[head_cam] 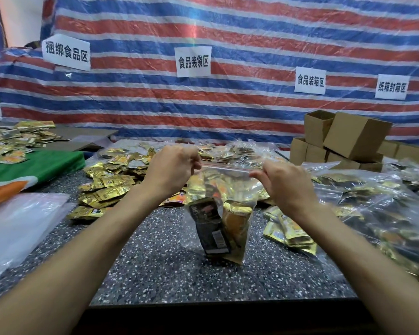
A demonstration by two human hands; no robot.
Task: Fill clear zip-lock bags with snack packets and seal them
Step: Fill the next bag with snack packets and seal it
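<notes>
Two hands hold one clear zip bag [230, 175] up in the middle of the frame, above the speckled table [155, 262]. Its zip strip [225, 167] runs left to right btwn the hands, and the bag hangs down from it. Left hand [172, 170] pinches the strip's left end w/ curled fingers. Right hand [281, 182] pinches the right end the same way. Both are just as near. A black pkt [208, 228] and a gold pkt [237, 223] stand inside. Next move prob. slides fingers along the strip to press it shut. Can't tell if it's shut yet.
</notes>
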